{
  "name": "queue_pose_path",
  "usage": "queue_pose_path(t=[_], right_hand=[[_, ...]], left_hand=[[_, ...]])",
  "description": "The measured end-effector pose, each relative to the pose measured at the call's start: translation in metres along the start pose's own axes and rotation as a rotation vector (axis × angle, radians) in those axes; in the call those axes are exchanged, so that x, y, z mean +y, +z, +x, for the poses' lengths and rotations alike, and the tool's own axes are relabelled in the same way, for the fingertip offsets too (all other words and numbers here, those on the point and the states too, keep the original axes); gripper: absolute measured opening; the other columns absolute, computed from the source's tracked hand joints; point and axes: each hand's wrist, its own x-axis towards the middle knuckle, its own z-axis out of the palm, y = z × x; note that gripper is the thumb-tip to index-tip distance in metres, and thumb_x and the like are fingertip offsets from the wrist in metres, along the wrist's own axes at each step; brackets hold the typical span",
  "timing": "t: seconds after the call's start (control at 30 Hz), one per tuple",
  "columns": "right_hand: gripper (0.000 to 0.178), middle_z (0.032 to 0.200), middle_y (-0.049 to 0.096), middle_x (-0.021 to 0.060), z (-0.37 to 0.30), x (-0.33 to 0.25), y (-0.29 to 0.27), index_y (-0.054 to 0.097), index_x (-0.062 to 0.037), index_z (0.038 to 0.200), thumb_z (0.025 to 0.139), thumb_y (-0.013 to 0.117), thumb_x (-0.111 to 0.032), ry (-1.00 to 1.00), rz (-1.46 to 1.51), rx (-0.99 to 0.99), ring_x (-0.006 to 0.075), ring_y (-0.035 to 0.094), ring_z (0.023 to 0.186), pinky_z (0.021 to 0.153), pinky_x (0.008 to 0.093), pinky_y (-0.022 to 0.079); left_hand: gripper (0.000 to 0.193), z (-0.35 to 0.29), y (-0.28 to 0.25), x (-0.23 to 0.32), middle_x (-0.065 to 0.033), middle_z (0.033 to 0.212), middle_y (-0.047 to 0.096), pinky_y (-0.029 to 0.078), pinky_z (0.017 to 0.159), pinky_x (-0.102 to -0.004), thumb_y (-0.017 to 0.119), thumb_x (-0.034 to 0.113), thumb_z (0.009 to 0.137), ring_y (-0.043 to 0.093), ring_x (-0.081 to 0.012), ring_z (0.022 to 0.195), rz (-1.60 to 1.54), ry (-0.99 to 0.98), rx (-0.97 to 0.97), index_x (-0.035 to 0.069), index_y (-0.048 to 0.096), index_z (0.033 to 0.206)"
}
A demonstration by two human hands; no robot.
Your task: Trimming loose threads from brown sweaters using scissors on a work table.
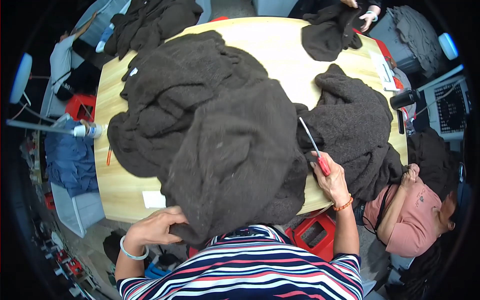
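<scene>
A large dark brown knit garment (235, 145) is spread in front of me, its near part draped over the table's front edge. The fingers of my left hand (159, 226) are closed on its lower left edge. My right hand (331, 181) grips a slim tool with a red handle and a long thin metal shaft (310, 136), pointing up and away from me. What kind of tool it is, I cannot make out. Another dark fuzzy garment (350, 120) lies just right of that hand. Behind the near garment is a heap of more dark cloth (185, 75).
The light wooden table (285, 45) carries a white paper (154, 199), an orange pen-like item (109, 156) and a white bottle (91, 131). A person in pink (410, 215) sits close on the right; another person's hands (367, 19) handle dark cloth opposite. Red stools (314, 234) stand beneath.
</scene>
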Motion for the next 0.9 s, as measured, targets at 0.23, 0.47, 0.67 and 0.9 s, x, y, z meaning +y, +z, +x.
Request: queue_pose_path(t=[0.23, 0.47, 0.67, 0.9], right_hand=[[0.025, 0.089, 0.068, 0.0177, 0.066, -0.055, 0.041, 0.063, -0.0042, 0.115, 0.090, 0.064, -0.009, -0.145, 0.081, -0.229, 0.0284, 0.070, 0.084, 0.078, 0.0333, 0.052], [0.040, 0.120, 0.064, 0.0179, 0.157, -0.070, 0.124, 0.059, -0.0082, 0.126, 0.088, 0.065, -0.018, -0.148, -0.162, -0.131, 0.0367, 0.061, 0.112, 0.094, 0.0424, 0.050], [0.042, 0.136, 0.056, 0.0144, 0.189, -0.063, 0.173, 0.059, -0.0120, 0.129, 0.087, 0.059, -0.016, -0.518, -0.155, -0.177, 0.0332, 0.061, 0.115, 0.094, 0.0424, 0.051], [0.042, 0.105, 0.070, 0.0186, 0.186, -0.071, 0.164, 0.062, -0.0116, 0.124, 0.082, 0.056, -0.009, -0.375, -0.315, -0.405, 0.0348, 0.067, 0.102, 0.088, 0.0442, 0.052]], left_hand=[[0.038, 0.041, 0.045, -0.101, -0.0080, 0.112, 0.067, 0.050, 0.089, -0.0268, 0.069, 0.008, 0.092, 0.062, -0.0128, 0.099, -0.777, -0.219, 0.937, -0.002, 0.056, 0.126], [0.024, 0.070, 0.062, -0.066, -0.0099, 0.094, 0.069, 0.052, 0.082, -0.0324, 0.066, -0.005, 0.080, 0.065, -0.0184, 0.089, -0.343, -0.080, 1.115, -0.002, 0.066, 0.104], [0.027, 0.008, 0.051, 0.026, -0.0061, 0.085, 0.063, 0.047, 0.071, -0.0363, 0.062, -0.003, 0.059, 0.061, -0.0260, 0.080, 0.172, 0.418, 0.573, 0.008, 0.065, 0.083], [0.045, 0.019, 0.089, 0.010, -0.0145, 0.105, 0.064, 0.042, 0.094, -0.0401, 0.073, 0.033, 0.084, 0.060, -0.0312, 0.104, 0.223, -0.144, 0.140, 0.003, 0.064, 0.116]])
